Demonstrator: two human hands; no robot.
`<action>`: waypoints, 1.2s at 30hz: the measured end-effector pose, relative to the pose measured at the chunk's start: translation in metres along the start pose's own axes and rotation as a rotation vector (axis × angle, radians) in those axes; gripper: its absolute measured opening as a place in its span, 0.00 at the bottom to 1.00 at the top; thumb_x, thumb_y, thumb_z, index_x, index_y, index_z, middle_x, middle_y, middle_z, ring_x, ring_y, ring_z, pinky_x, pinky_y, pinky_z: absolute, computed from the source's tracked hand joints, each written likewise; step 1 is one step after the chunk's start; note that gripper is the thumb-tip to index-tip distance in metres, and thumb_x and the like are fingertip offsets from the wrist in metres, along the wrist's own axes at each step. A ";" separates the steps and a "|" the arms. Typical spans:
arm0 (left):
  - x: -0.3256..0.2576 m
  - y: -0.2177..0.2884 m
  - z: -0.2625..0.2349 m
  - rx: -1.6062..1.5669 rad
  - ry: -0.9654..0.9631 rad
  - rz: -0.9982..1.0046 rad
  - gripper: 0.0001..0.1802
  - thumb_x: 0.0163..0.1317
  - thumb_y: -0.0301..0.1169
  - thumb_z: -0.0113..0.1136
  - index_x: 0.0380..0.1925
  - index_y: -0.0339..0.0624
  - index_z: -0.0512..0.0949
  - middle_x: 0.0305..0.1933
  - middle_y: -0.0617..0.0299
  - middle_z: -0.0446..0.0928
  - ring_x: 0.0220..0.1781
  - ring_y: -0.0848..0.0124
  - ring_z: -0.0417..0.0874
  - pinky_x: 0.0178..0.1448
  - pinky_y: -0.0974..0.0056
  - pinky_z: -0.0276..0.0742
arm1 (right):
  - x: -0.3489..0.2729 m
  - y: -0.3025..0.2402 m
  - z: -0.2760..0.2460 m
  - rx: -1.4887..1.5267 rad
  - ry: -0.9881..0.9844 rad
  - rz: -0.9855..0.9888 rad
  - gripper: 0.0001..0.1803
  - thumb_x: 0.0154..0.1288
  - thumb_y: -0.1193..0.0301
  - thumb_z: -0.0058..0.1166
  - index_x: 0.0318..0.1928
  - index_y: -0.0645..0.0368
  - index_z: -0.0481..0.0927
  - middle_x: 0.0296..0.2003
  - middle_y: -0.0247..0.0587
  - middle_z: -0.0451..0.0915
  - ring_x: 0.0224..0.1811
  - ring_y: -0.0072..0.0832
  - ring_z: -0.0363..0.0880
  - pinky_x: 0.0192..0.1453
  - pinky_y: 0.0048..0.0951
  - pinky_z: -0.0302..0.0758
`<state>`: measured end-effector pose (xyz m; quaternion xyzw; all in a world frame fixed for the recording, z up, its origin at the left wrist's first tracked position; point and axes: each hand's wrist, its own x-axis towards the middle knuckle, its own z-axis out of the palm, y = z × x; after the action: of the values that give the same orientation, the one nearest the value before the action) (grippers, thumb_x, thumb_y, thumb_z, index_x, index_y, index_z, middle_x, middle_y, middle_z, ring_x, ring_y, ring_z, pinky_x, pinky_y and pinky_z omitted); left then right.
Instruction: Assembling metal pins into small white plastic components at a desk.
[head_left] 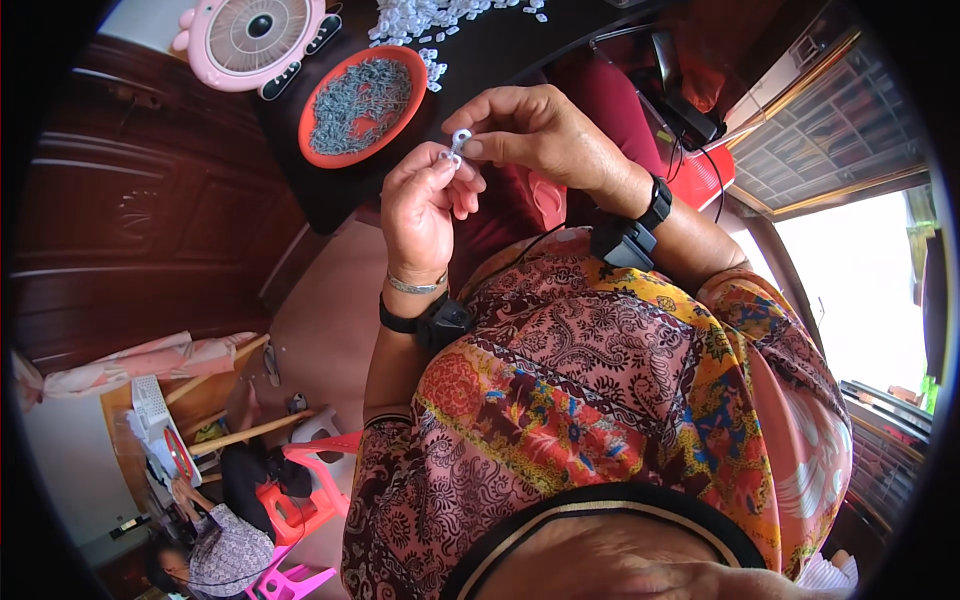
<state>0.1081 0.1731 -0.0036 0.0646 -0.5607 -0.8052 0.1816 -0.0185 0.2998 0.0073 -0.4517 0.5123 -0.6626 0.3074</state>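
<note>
Fingertips of the left hand (425, 205) and right hand (530, 125) are pinched shut on a small white ring piece (459, 139), near an orange tray (362, 104)

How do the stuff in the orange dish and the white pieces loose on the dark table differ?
The orange dish holds a heap of thin grey metal bits, gathered inside its rim; the white pieces lie scattered straight on the dark table, beyond the dish. The grey bits look slender, the white ones rounder and chunkier. Both are many small parts. The left hand and right hand pinch one white piece between them.
</note>
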 end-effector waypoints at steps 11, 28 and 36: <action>-0.006 0.001 -0.027 -0.087 -0.003 0.035 0.12 0.58 0.33 0.46 0.22 0.36 0.73 0.23 0.56 0.76 0.19 0.75 0.71 0.25 0.74 0.65 | 0.016 -0.005 0.026 -0.166 -0.076 -0.003 0.13 0.64 0.78 0.54 0.49 0.65 0.78 0.40 0.35 0.80 0.42 0.19 0.78 0.49 0.21 0.75; 0.023 0.025 -0.074 -0.148 0.071 -0.075 0.11 0.60 0.33 0.46 0.24 0.38 0.71 0.23 0.54 0.76 0.20 0.72 0.72 0.25 0.73 0.65 | 0.076 0.021 0.033 -0.368 -0.113 -0.254 0.14 0.59 0.76 0.60 0.47 0.62 0.80 0.39 0.39 0.82 0.45 0.27 0.80 0.51 0.29 0.76; 0.041 0.016 -0.045 -0.173 0.159 -0.023 0.11 0.61 0.33 0.47 0.24 0.39 0.72 0.23 0.57 0.76 0.20 0.75 0.72 0.24 0.74 0.63 | 0.093 0.015 -0.009 -0.179 -0.186 -0.109 0.09 0.60 0.74 0.60 0.41 0.63 0.81 0.37 0.35 0.80 0.40 0.21 0.78 0.44 0.23 0.75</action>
<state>0.0876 0.1142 -0.0011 0.1188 -0.4724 -0.8448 0.2215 -0.0653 0.2185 0.0183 -0.5640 0.5134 -0.5852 0.2756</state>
